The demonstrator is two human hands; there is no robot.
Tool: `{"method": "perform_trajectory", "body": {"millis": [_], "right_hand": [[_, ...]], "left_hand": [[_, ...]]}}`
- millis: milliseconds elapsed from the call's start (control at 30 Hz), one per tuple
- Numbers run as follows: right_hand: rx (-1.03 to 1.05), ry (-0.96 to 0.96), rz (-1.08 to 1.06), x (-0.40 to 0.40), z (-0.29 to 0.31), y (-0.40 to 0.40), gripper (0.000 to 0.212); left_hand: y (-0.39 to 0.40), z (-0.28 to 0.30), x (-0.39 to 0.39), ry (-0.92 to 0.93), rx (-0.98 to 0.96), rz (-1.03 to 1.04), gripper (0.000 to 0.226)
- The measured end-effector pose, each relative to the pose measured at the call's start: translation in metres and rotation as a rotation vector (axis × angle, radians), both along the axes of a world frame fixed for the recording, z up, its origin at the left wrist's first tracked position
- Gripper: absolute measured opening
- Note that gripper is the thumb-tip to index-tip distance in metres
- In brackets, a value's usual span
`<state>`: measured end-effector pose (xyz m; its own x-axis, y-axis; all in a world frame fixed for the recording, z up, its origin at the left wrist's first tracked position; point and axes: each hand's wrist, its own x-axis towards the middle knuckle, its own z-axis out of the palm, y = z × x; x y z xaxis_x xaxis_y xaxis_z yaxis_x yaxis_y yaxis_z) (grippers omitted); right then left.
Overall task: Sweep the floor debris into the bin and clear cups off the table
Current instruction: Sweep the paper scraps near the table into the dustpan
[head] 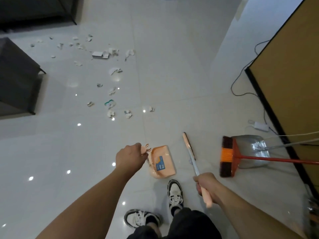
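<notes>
Fingers of my right hand [208, 187] are curled round the peach grip of the small broom [189, 150], whose pale shaft runs forward and down to its narrow head on the floor [172, 66]. My left hand [130, 156] is closed round the top of the peach dustpan [163, 163] handle, and the pan hangs just in front of my shoes [175, 193], a blue label showing inside it. Ahead and to the left, scraps of white paper debris [110, 71] lie scattered over the glossy pale tiles, reaching back toward a dark sofa [17, 80]. To my right a second broom with an orange head and red handle [229, 159] lies across a grey metal dustpan [255, 149], beside a brown board [293, 75] with a black edge. A black cable [241, 83] and a white adapter [260, 125] sit near that board.
</notes>
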<state>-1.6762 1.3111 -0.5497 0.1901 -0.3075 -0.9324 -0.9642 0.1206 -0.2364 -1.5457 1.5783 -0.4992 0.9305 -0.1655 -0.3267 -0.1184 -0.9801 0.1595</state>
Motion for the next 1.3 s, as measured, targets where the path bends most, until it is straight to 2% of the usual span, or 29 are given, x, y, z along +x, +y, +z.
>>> {"method": "perform_trajectory", "body": {"millis": [233, 367, 400, 567, 700, 900, 1000, 1167, 1300], "right_hand": [[0.139, -0.02, -0.102, -0.007, 0.01, 0.006, 0.011], [0.443, -0.034, -0.332, -0.001, 0.031, -0.015, 0.011], [0.473, -0.043, -0.329, 0.001, 0.038, -0.019, 0.014], [0.342, -0.116, -0.047, 0.013, 0.056, -0.007, 0.012], [0.182, -0.17, 0.102, 0.029, 0.046, 0.003, 0.016], [0.152, -0.189, 0.163, 0.062, 0.026, 0.014, 0.01], [0.155, -0.197, 0.218, 0.081, 0.026, 0.022, 0.009], [0.235, -0.18, 0.182, 0.123, 0.031, 0.035, 0.007], [0.186, -0.2, 0.218, 0.159, 0.043, 0.059, 0.007]], "left_hand": [[-0.008, -0.003, 0.012, 0.034, 0.019, 0.029, 0.031], [-0.006, -0.003, 0.014, 0.029, 0.021, 0.04, 0.03], [-0.005, -0.003, 0.015, 0.025, 0.017, 0.043, 0.029], [0.001, 0.004, 0.014, 0.026, 0.012, 0.063, 0.031], [0.006, 0.017, 0.007, 0.006, -0.015, 0.129, 0.035], [0.026, 0.044, 0.016, -0.02, -0.086, 0.389, 0.031], [0.04, 0.055, 0.022, -0.044, -0.08, 0.448, 0.031], [0.073, 0.069, 0.037, -0.125, -0.067, 0.551, 0.033], [0.108, 0.075, 0.057, -0.17, -0.064, 0.636, 0.034]]}}
